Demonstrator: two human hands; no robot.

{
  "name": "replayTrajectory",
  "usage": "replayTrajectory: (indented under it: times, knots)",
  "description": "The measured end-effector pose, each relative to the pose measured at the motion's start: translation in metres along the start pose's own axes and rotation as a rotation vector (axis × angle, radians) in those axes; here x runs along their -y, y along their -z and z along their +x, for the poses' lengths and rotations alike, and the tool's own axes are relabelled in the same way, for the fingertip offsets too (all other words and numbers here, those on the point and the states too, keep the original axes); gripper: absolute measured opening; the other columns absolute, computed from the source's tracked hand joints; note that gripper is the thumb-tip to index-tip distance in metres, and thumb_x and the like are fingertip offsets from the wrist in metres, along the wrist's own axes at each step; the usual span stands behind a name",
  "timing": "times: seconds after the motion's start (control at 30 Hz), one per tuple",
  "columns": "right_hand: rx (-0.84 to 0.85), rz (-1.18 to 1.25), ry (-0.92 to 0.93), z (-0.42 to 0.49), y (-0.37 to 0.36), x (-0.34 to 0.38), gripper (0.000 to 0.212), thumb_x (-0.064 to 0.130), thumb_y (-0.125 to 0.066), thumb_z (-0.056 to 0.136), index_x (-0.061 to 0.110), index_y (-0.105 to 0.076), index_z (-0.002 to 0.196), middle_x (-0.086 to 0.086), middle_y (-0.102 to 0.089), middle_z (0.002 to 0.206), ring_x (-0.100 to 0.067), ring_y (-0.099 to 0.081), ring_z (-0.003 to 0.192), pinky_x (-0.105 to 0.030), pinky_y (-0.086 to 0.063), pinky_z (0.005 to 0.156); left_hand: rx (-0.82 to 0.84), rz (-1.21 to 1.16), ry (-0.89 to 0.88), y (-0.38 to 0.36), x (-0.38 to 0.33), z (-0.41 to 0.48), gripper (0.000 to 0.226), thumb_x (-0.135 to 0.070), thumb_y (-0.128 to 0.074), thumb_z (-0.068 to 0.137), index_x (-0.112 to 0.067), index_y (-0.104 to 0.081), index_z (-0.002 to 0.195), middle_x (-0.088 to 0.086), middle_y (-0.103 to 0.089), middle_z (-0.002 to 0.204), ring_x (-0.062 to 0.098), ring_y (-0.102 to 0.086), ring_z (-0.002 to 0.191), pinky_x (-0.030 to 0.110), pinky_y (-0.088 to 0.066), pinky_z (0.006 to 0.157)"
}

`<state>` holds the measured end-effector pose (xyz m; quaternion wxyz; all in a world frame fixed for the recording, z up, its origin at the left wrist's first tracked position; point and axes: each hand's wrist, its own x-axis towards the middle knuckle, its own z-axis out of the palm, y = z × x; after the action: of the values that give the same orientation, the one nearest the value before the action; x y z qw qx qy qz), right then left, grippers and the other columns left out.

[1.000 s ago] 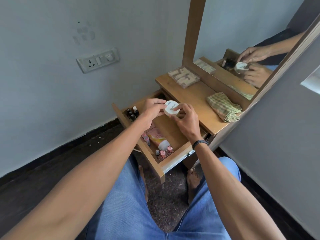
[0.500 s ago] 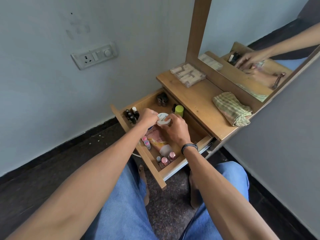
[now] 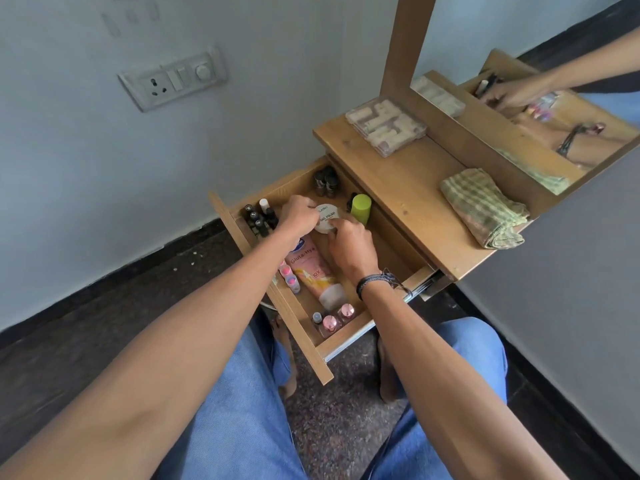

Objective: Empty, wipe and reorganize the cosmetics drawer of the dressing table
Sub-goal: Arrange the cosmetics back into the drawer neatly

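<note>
The wooden drawer (image 3: pixel 412 277) of the dressing table is pulled out. Both hands hold a round white nail polish remover jar (image 3: pixel 327 216) low inside it: my left hand (image 3: pixel 298 213) grips its left side, my right hand (image 3: pixel 351 245) pinches its near right edge. A pink tube (image 3: pixel 311 268) lies lengthwise below the jar. Dark small bottles (image 3: pixel 258 216) stand at the drawer's left, more dark bottles (image 3: pixel 325 181) at the back, a green-capped bottle (image 3: pixel 361 206) to the jar's right, and pink-capped bottles (image 3: pixel 334 318) at the front.
A folded green checked cloth (image 3: pixel 485 209) and a clear plastic box of small tubes (image 3: pixel 386 128) lie on the table top (image 3: pixel 415 188). The mirror (image 3: pixel 540 98) stands behind. A wall socket plate (image 3: pixel 173 79) is at the left. My knees in jeans sit under the drawer.
Both hands brought the white jar down from above the drawer into it, settling between the dark bottles and the green-capped bottle. The camera tilted closer to the drawer.
</note>
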<state>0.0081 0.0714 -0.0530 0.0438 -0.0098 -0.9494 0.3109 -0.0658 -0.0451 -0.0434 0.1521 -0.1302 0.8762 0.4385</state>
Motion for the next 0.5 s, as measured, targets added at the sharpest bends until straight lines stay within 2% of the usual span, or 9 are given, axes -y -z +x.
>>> replayTrajectory:
  times: [0.13, 0.2, 0.27, 0.3, 0.4, 0.5]
  knots:
    - [0.031, -0.049, 0.021, -0.002, 0.003, 0.001, 0.029, 0.017, -0.054, 0.096, 0.007, -0.074, 0.114, -0.018, -0.063, 0.134, -0.046, -0.067, 0.103, -0.046, -0.055, 0.081, 0.001, -0.022, -0.001, -0.002, 0.002, -0.003, 0.047, 0.000, -0.064, 0.087, -0.015, -0.064, 0.132, 0.007, -0.065, 0.130, 0.022, -0.058, 0.120, 0.026, -0.044, 0.091]
    - [0.014, -0.067, 0.023, -0.005, 0.007, 0.005, 0.037, 0.027, -0.048, 0.097, 0.007, -0.074, 0.115, -0.015, -0.060, 0.142, -0.045, -0.068, 0.104, -0.047, -0.056, 0.083, -0.004, -0.048, -0.011, 0.000, 0.003, -0.007, 0.050, 0.002, -0.062, 0.088, -0.014, -0.061, 0.135, 0.006, -0.063, 0.133, 0.020, -0.056, 0.123, 0.023, -0.042, 0.091]
    - [-0.035, -0.043, 0.036, -0.011, 0.014, 0.010, 0.056, 0.042, -0.036, 0.093, 0.006, -0.074, 0.112, -0.013, -0.065, 0.134, -0.043, -0.070, 0.100, -0.047, -0.058, 0.080, -0.024, -0.070, -0.033, 0.003, 0.003, -0.010, 0.051, 0.003, -0.061, 0.089, -0.014, -0.059, 0.137, 0.004, -0.062, 0.135, 0.019, -0.055, 0.125, 0.022, -0.040, 0.090]
    - [-0.058, -0.034, 0.049, -0.014, 0.017, 0.011, 0.057, 0.041, -0.034, 0.092, 0.006, -0.075, 0.109, -0.012, -0.068, 0.127, -0.040, -0.070, 0.096, -0.046, -0.059, 0.077, -0.034, -0.077, -0.045, 0.004, 0.002, -0.011, 0.052, 0.004, -0.060, 0.089, -0.015, -0.059, 0.137, 0.003, -0.062, 0.135, 0.018, -0.055, 0.126, 0.023, -0.040, 0.092]
    - [-0.133, -0.011, 0.108, -0.017, 0.027, 0.010, 0.024, 0.019, -0.053, 0.098, 0.010, -0.075, 0.101, -0.005, -0.071, 0.108, -0.028, -0.070, 0.085, -0.031, -0.055, 0.068, -0.075, -0.100, -0.090, 0.012, -0.003, -0.016, 0.051, 0.006, -0.058, 0.089, -0.016, -0.061, 0.134, 0.001, -0.063, 0.132, 0.016, -0.056, 0.122, 0.027, -0.044, 0.100]
    - [-0.246, 0.030, 0.186, -0.008, 0.051, 0.012, 0.014, 0.015, -0.061, 0.096, 0.014, -0.075, 0.098, 0.000, -0.072, 0.102, -0.019, -0.068, 0.079, -0.029, -0.054, 0.066, -0.136, -0.152, -0.153, 0.019, -0.016, -0.021, 0.049, 0.009, -0.052, 0.087, -0.016, -0.066, 0.127, -0.001, -0.066, 0.122, 0.014, -0.058, 0.114, 0.027, -0.045, 0.098]
